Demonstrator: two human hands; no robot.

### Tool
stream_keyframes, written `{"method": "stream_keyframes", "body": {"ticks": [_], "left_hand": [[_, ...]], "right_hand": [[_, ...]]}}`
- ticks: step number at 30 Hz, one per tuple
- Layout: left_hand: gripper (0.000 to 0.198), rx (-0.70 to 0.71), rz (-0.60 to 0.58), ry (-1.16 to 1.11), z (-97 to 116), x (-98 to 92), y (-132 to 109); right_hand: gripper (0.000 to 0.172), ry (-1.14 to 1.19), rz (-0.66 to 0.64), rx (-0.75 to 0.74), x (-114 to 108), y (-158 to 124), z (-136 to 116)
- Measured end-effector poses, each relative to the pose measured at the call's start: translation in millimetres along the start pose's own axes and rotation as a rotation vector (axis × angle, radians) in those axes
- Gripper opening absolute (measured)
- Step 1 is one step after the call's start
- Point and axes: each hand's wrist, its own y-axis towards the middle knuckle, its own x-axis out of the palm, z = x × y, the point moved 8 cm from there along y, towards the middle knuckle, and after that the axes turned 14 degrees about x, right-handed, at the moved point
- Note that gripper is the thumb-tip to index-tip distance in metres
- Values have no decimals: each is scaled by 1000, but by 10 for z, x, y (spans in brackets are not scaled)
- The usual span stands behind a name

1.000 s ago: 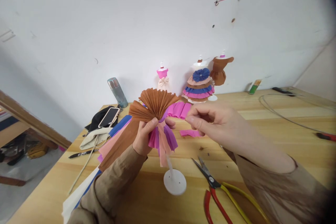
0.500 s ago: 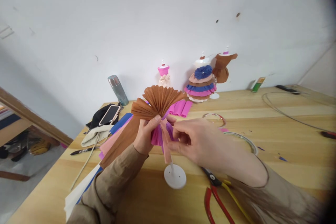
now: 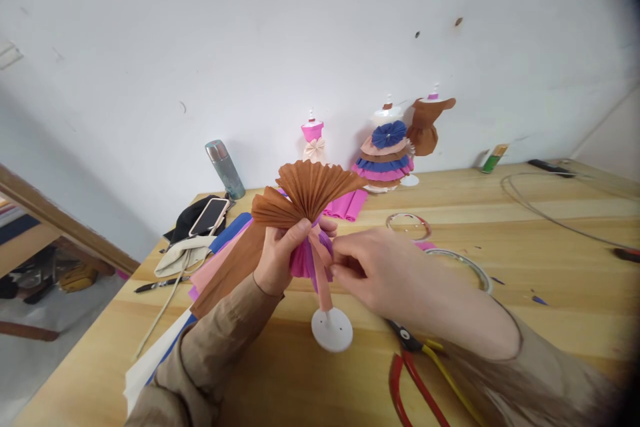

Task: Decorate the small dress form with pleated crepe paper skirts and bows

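Note:
My left hand (image 3: 279,255) grips a small mannequin paper dress (image 3: 309,260) at its waist, thumb pressed under a brown pleated paper fan (image 3: 311,188). Pink, purple and peach strips hang as the skirt. The mannequin's white round base (image 3: 332,329) hovers just over the wooden table (image 3: 550,247). My right hand (image 3: 373,268) pinches the skirt strips from the right, fingers closed on the paper.
Red and yellow handled pliers (image 3: 415,373) lie under my right forearm. Crepe paper sheets (image 3: 220,267), a phone (image 3: 208,217) on a pouch and a flask (image 3: 225,169) sit left. Three dressed mannequins (image 3: 387,153) stand by the wall. Tape rolls (image 3: 409,225) and wire (image 3: 550,213) lie right.
My right hand came in from the right, where it was raised with fingers curled, and closed on the skirt strips. The left hand kept its grip on the dress.

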Motion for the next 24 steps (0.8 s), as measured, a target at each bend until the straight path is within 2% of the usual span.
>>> {"method": "stream_keyframes", "body": {"ticks": [3, 7, 9, 13, 17, 24], "left_hand": [[29, 16, -10, -1, 30, 10, 8], [26, 32, -17, 20, 59, 15, 14], [25, 47, 2, 49, 83, 8, 20], [24, 66, 74, 73, 142, 0, 28], [30, 30, 77, 53, 118, 19, 17], [33, 76, 87, 39, 108, 0, 12]], "right_hand": [[26, 39, 45, -1, -78, -3, -4], [17, 46, 13, -1, -31, 12, -8], [19, 94, 32, -36, -33, 15, -35], [22, 378, 84, -85, -142, 12, -43], [18, 650, 32, -62, -177, 35, 10], [18, 598, 142, -103, -231, 36, 43]]}}
